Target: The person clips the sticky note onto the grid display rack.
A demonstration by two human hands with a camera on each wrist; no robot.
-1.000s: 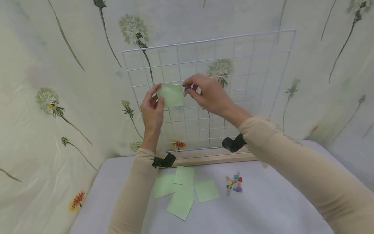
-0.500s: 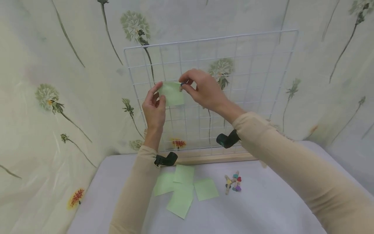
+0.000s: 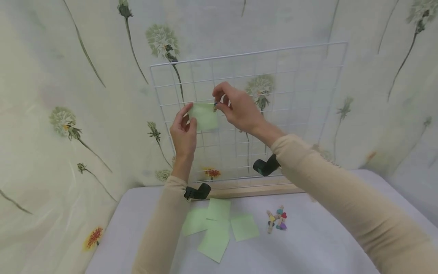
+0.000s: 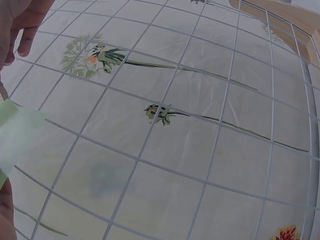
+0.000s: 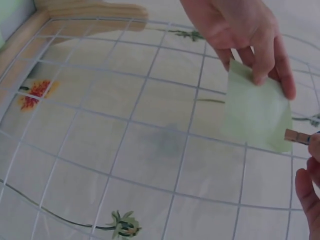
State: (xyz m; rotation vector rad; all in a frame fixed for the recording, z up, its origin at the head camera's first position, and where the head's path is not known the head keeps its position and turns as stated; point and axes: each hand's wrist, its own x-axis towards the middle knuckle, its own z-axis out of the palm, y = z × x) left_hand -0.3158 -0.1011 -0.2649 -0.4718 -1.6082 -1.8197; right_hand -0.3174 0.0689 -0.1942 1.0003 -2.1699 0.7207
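Note:
A pale green paper square (image 3: 204, 117) lies against a white wire grid (image 3: 236, 146). My left hand (image 3: 184, 133) pinches its left edge between thumb and fingers. At the paper's upper right corner, my right hand (image 3: 239, 108) pinches a small wooden clothespin (image 5: 297, 136) with a blue bit on it. In the right wrist view the clothespin's tip is at the paper's edge; whether it bites on the paper and wire I cannot tell. The left wrist view catches only part of the paper (image 4: 17, 132) and some fingertips.
On the white-covered table (image 3: 301, 243) lie several green paper squares (image 3: 213, 239). To their right is a small heap of clothespins (image 3: 278, 220) with coloured bits. The grid stands in a wooden base (image 3: 246, 191) before a flower-print backdrop (image 3: 102, 125).
My right hand has moved left, bringing the clothespin from beside the paper to its upper right corner. My left hand keeps its pinch on the paper. The head view has shifted slightly.

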